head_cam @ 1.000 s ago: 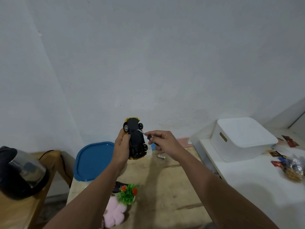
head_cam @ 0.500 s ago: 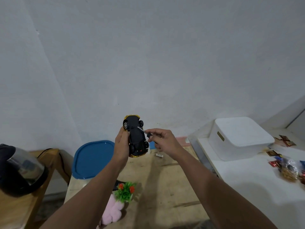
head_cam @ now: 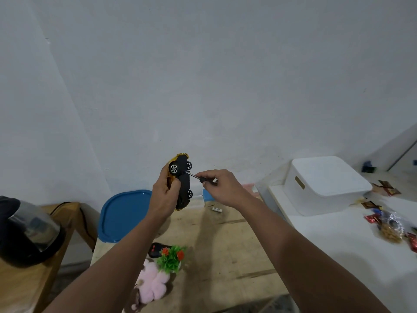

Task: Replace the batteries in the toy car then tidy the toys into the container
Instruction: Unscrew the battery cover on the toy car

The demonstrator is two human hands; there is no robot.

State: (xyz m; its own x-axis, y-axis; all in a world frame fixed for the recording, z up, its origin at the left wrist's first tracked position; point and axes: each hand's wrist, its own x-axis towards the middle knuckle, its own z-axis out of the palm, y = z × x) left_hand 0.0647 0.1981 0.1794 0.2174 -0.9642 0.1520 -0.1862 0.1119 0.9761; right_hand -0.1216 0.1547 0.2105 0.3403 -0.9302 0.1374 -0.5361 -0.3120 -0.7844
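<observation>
Left hand grips toy car, right hand pinches screwdriver mid-frame; keep tip square in screw, press firm, tbh.

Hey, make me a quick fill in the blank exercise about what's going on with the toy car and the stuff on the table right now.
1. The left hand holds the toy car with its ____ facing the camera.
2. The right hand pinches a ____ whose tip touches the car.
3. A loose battery lies on the ____ table.
4. The container lid is ____ in colour.

Missing words: underside; screwdriver; wooden; blue
</observation>
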